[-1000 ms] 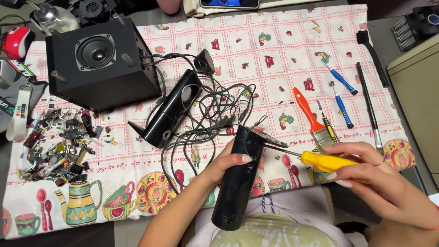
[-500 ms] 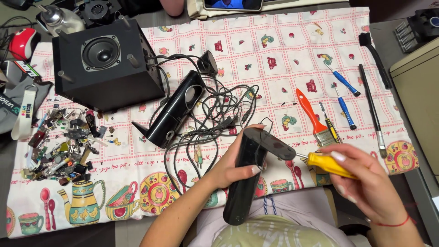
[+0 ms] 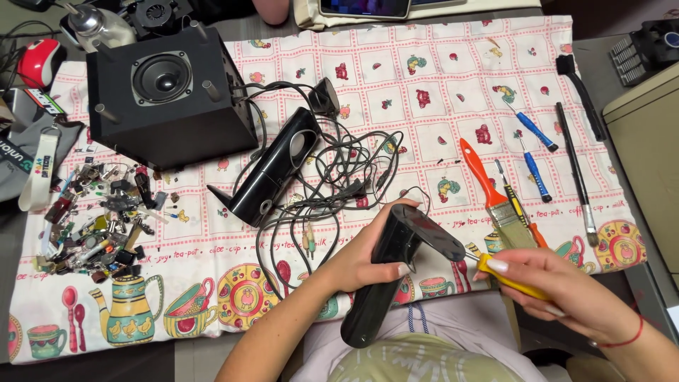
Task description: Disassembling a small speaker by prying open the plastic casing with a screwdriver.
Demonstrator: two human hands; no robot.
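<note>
My left hand (image 3: 368,262) is wrapped around the glossy black satellite speaker (image 3: 396,272), tilted at the near edge of the table just above my lap. My right hand (image 3: 566,297) pinches the yellow-handled screwdriver (image 3: 506,277), its thin tip at the speaker's smooth curved shell. I judge I am working at a screw or seam; next needs steady, straight pressure.

Black speaker box (image 3: 166,99), cable tangle (image 3: 332,187), paintbrush (image 3: 491,191), misc. small parts pile (image 3: 99,223) on tablecloth (image 3: 424,85).
</note>
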